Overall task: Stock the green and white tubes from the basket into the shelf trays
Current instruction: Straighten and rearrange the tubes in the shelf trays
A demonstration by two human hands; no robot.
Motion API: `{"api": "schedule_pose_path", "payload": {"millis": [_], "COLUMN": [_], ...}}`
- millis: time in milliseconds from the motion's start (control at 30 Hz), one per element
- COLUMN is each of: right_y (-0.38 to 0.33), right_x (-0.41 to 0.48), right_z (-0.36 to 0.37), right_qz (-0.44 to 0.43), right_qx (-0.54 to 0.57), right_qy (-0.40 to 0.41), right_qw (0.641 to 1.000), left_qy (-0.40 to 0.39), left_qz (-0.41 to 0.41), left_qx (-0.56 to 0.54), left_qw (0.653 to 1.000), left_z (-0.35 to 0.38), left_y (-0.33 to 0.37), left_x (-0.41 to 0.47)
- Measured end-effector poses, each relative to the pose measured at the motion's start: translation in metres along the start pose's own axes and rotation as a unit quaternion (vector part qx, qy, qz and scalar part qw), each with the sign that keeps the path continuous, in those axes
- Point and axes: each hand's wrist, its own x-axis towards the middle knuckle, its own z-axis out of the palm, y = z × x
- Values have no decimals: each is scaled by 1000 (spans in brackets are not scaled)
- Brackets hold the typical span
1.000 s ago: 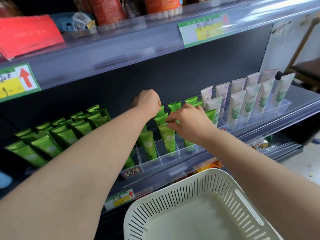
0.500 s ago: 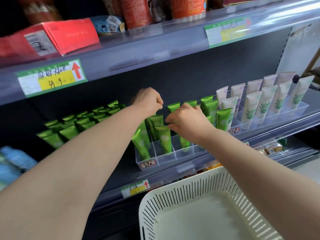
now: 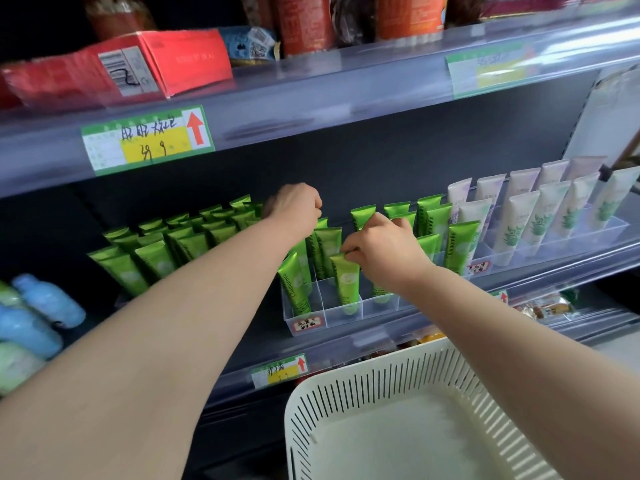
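Right hand [image 3: 384, 251] pinches the flat crimped top of a glossy green tube [image 3: 347, 285], which stands upright in a clear divided plastic tray [image 3: 341, 318] on the middle shelf [image 3: 381, 336]. Left hand [image 3: 294, 209] curled at the back row; grip unclear. Matte white tubes [image 3: 516, 220] stand to the right. Slotted cream plastic basket [image 3: 346, 393] sits below.

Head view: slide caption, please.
Right hand pinches a green tube in the clear tray; left hand curled among tubes behind.
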Motion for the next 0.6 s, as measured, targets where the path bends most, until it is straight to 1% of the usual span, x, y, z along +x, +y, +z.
{"api": "schedule_pose_path", "payload": {"millis": [167, 300, 400, 600], "right_y": [4, 5, 7, 12], "right_x": [1, 3, 2, 2], "right_z": [2, 3, 1, 1], "right_qz": [6, 2, -1, -17], "right_qx": [27, 32, 35, 36], "right_qy": [-8, -5, -3, -16], "right_qw": [1000, 999, 999, 999], "left_qy": [-38, -24, -14, -24], "left_qz": [-34, -39, -48, -55], "left_qx": [44, 54, 29, -19], "left_qw": [998, 998, 998, 998], "left_z": [12, 18, 17, 17], "left_y": [-4, 0, 4, 7], "left_x": [7, 12, 19, 24]}}
